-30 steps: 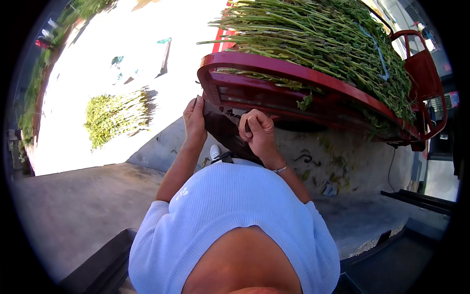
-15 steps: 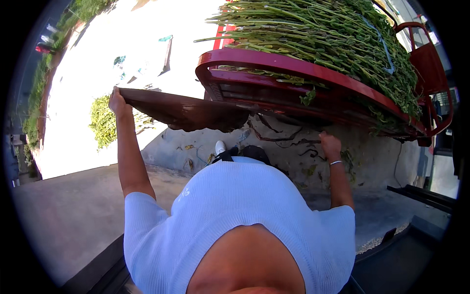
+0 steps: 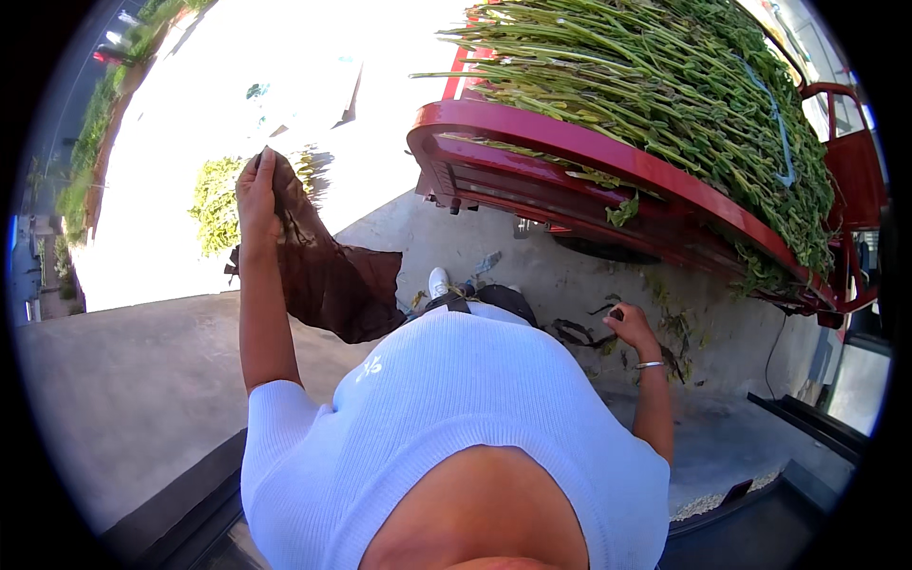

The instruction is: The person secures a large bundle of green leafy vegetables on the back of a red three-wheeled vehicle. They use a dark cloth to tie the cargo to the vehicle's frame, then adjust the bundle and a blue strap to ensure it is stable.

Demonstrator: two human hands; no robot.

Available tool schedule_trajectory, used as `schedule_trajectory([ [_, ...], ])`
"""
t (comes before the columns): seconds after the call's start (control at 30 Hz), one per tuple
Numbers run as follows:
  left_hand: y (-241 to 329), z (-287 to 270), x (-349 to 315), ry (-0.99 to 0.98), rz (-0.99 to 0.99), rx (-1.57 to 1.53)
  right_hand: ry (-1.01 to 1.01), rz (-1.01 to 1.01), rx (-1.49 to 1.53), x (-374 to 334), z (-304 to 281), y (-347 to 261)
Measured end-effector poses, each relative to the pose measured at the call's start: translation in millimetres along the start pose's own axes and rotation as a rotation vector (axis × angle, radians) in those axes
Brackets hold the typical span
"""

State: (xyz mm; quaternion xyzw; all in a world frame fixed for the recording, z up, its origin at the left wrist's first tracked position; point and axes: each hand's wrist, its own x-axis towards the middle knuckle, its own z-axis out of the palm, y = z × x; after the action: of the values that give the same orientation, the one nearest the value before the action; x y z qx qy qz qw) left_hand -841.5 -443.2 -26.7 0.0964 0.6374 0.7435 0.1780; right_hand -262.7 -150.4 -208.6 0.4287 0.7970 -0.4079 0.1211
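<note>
My left hand is raised out to the left, its fingers closed on the top of a dark brown cloth. The cloth hangs crumpled from it toward my waist, its lower part bunched beside my body. Out to the right, my right hand pinches the end of a thin dark strip. That strip loops down below the fingers. Whether it joins the cloth cannot be seen, since my body covers the space between.
Ahead on the right stands a red vehicle's cargo bed, piled with long green leafy stalks. A blue cord lies across the pile. More greenery rests on sunlit ground at the left. Leaf scraps litter the concrete.
The cloth, stretched out wide in front of me before, now hangs folded from my left hand. My right hand has moved slightly down and left with the strip. The view has shifted.
</note>
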Motion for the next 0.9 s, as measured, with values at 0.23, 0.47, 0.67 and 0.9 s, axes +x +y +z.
schedule_trajectory([
  [0.23,-49.1,119.5,-109.4,-0.551,-0.344,0.000,-0.061,-0.479,0.948,14.2,6.1,-291.8],
  [0.47,-60.5,151.0,-124.4,-0.773,-0.157,0.181,0.301,-0.728,0.710,35.9,26.6,-331.4],
  [0.67,-62.2,151.9,-132.1,-0.807,-0.110,0.359,0.554,-0.789,0.521,34.2,22.5,-320.8],
  [0.9,-89.4,152.1,-131.9,-0.717,-0.125,0.119,0.256,-0.671,1.206,26.4,15.2,-331.8],
])
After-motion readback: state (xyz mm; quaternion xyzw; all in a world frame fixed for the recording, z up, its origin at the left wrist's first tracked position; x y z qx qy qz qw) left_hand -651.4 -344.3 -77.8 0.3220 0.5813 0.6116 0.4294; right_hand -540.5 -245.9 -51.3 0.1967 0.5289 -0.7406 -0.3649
